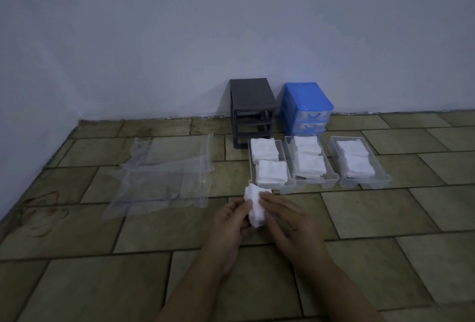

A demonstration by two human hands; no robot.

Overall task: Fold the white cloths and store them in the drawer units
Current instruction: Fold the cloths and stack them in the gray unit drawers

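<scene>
Both hands are low over the tile floor (359, 219); left hand (231, 221) has its fingers curled round a bunched white cloth (255, 206), right hand (288, 221) touches the cloth's right side with mostly straight fingers; just past it sit three clear drawers (365, 183) with folded cloths (272, 172) stacked inside; grey drawer unit (250, 105) and blue drawer unit (305, 105) stand against the wall; a clear plastic bag (164, 180) lies flat off to the left.

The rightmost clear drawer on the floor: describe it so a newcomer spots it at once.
Find the blue drawer unit against the wall. Three clear drawers lie on the tiles before it; the rightmost clear drawer stands apart from the other two, with folded white cloths inside.
</scene>
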